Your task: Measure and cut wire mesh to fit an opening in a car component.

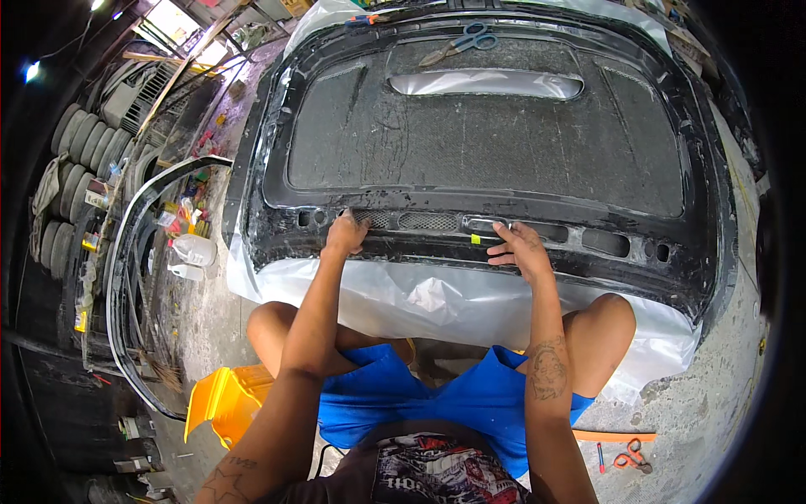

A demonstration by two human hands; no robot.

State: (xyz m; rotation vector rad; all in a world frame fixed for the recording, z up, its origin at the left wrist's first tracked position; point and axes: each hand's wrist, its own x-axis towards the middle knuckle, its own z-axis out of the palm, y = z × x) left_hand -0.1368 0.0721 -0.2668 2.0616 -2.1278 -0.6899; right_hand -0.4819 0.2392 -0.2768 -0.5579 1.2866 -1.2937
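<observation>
A large black car hood panel (495, 143) lies with its ribbed side up before me, a row of slots along its near edge. My left hand (345, 234) is closed at the left end of a piece of dark mesh (374, 220) set in one slot; its fingertips are partly hidden. Another mesh piece (429, 222) fills the slot beside it. My right hand (524, 250) has its fingers spread, thumb and index beside the right end of a pale-rimmed slot (484, 225). A small yellow-green tab (476, 239) sits just below that slot.
Blue-handled shears (467, 42) lie on the panel's far part. Silvery sheeting (432, 294) spreads beneath it. On the left are a curved black trim piece (126, 244), a plastic jug (193, 249) and a yellow stool (220, 403). Orange-handled scissors (631, 459) rest on the floor, lower right.
</observation>
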